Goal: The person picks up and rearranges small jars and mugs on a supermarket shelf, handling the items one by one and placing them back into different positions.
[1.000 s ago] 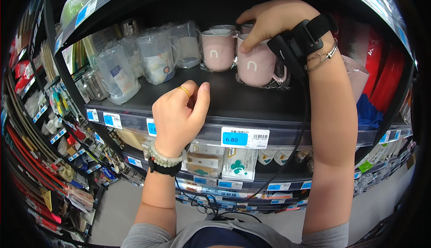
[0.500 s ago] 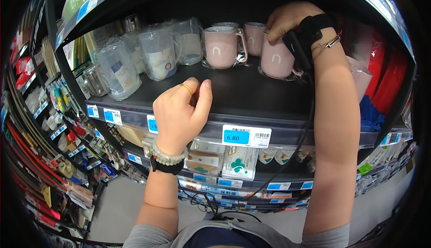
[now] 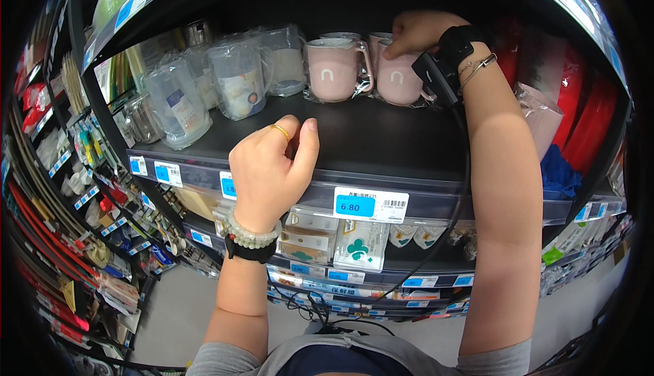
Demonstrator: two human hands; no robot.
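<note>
On the dark shelf (image 3: 272, 134), my right hand (image 3: 424, 32) grips a plastic-wrapped pink mug (image 3: 398, 80) from above, thumb at its rim; the other fingertips are partly hidden. The mug stands upright at the right of a second wrapped pink mug (image 3: 332, 73), close to that one's handle. More pink mugs show partly behind these two. My left hand (image 3: 269, 168) hovers before the shelf's front edge, fingers curled in and thumb up, with nothing visible in it.
Clear plastic jugs (image 3: 236, 80) in wrap stand at the left of the mugs. Red packages (image 3: 582, 117) and a blue bundle (image 3: 560, 171) lie at the right. A price-label rail (image 3: 436, 199) runs along the front. A black cable (image 3: 462, 192) hangs from my right wrist.
My right hand has shifted left and a little deeper into the shelf with the pink mug, which now stands nearer the other pink mug. My left hand is nearly unmoved.
</note>
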